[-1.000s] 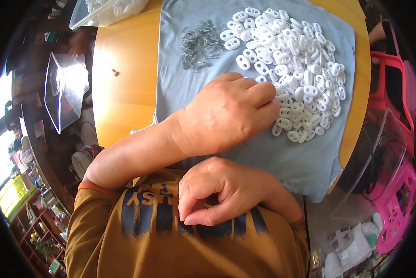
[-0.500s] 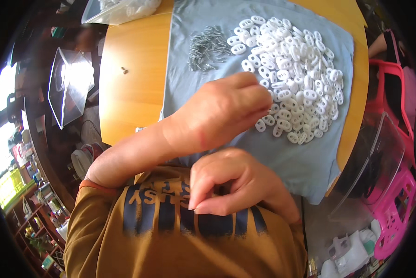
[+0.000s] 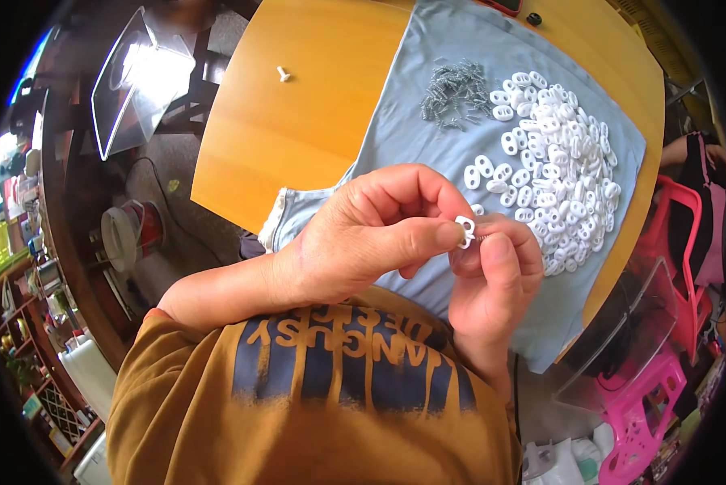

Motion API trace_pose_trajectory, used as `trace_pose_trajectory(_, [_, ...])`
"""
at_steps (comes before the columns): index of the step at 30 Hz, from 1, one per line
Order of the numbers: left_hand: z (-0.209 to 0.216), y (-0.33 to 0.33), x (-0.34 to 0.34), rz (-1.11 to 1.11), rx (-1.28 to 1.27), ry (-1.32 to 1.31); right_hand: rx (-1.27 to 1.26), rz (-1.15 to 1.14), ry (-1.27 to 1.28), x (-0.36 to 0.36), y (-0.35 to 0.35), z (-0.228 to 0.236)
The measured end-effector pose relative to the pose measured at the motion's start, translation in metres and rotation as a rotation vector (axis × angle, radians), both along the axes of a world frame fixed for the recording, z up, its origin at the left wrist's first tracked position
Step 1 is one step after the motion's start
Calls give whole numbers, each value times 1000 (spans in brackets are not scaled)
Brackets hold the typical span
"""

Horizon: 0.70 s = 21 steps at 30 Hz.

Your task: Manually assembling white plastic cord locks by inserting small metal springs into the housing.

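Observation:
In front of my chest, my left hand [image 3: 363, 230] pinches a white two-hole oval plastic piece [image 3: 465, 233] between thumb and fingers. My right hand [image 3: 498, 283] meets it from the right, its thumb and fingers closed on a small metal spring [image 3: 481, 238]. The spring is against or very near the white piece; fingers partly hide the contact. Beyond my hands, a heap of similar white pieces [image 3: 569, 174] lies on a light blue cloth [image 3: 403, 121]. To its left is a smaller pile of metal springs [image 3: 456, 90].
The cloth covers part of a wooden table [image 3: 306, 133]. A small pale screw-like part [image 3: 284, 74] lies on the bare wood. Clear plastic bin [image 3: 140, 89] stands at left. On the right are a red chair [image 3: 682, 210], a pink stool [image 3: 641, 420] and another person [image 3: 706, 162].
My left hand has come back from the white heap with a piece in its fingers. My right hand has moved up from my chest to meet it. The view has shifted.

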<state>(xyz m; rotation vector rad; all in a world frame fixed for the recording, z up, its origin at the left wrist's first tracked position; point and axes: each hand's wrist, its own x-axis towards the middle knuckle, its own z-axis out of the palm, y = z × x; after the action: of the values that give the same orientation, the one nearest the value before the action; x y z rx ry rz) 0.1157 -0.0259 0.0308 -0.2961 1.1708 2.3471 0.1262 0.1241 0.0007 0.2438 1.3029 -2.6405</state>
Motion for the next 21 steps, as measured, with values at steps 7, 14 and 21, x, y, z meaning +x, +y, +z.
trace_pose_trajectory(7, [-2,-6,3,-36,-21,72,158,-7,59,3,-9,7])
trace_pose_trajectory(14, [-2,-5,6,-27,-53,86,12,-11,16,4,-7,5])
trace_pose_trajectory(21, [-2,-3,5,-24,-57,91,104,-46,62,5,-8,7])
